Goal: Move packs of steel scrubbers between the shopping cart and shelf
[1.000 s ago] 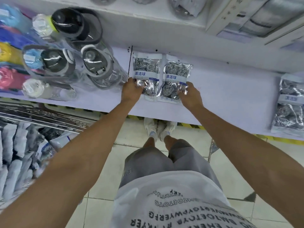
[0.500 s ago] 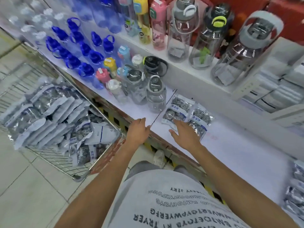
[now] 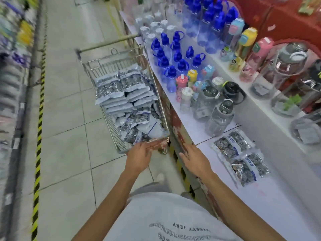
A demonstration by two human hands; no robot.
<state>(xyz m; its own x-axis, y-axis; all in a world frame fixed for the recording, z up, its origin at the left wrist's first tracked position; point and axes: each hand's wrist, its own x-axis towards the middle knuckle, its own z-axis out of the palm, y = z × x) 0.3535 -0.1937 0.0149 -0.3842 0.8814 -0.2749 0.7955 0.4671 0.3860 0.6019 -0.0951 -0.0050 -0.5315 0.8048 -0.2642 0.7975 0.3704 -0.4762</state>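
Observation:
Two packs of steel scrubbers [image 3: 240, 157] lie side by side on the white shelf [image 3: 271, 202] at the right. A wire shopping cart [image 3: 163, 122] stands on the floor beside the shelf, filled with several more scrubber packs [image 3: 126, 105]. My left hand [image 3: 139, 156] is at the cart's near rim with relaxed fingers and holds nothing. My right hand [image 3: 195, 158] hovers with straight fingers over the shelf's front edge, between the cart and the two packs, and is empty.
Clear and blue water bottles [image 3: 175, 54] and large jugs [image 3: 218, 117] crowd the shelf beyond the packs. A second shelf unit [image 3: 12, 84] lines the aisle's left side, behind a yellow-black floor stripe [image 3: 39, 136]. Tiled floor [image 3: 66, 129] lies between them.
Both hands have let go of the two packs on the shelf and swung left toward the cart. The view has turned left, bringing the whole cart into sight.

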